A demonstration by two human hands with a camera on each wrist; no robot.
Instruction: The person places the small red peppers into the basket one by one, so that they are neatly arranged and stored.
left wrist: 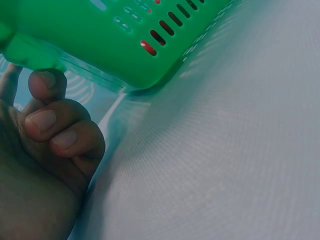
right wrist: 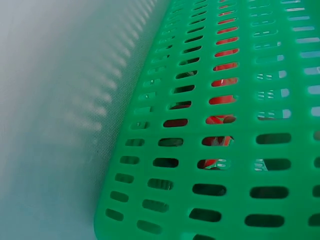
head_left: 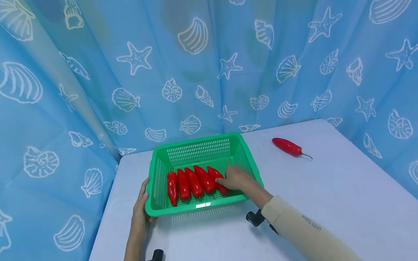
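Observation:
Several red chili peppers (head_left: 193, 182) lie side by side in a green plastic basket (head_left: 199, 142). My right hand (head_left: 237, 177) reaches over the basket's front right and holds the rightmost red pepper (head_left: 213, 174), with the thumb across it; the other fingers are partly hidden. At the basket's left side, my left hand (head_left: 140, 214) grips the rim near the front corner. In the left wrist view, several fingers (left wrist: 65, 125) are curled, one fingertip against the rim's underside. Through the slots in the right wrist view, red peppers (right wrist: 223, 100) show, but the right hand does not.
Another red pepper (head_left: 287, 146) with a thin stem lies on the white tabletop (head_left: 326, 181), right of the basket. A blue curtain (head_left: 196, 72) with white shells and starfish hangs behind the table and along both sides.

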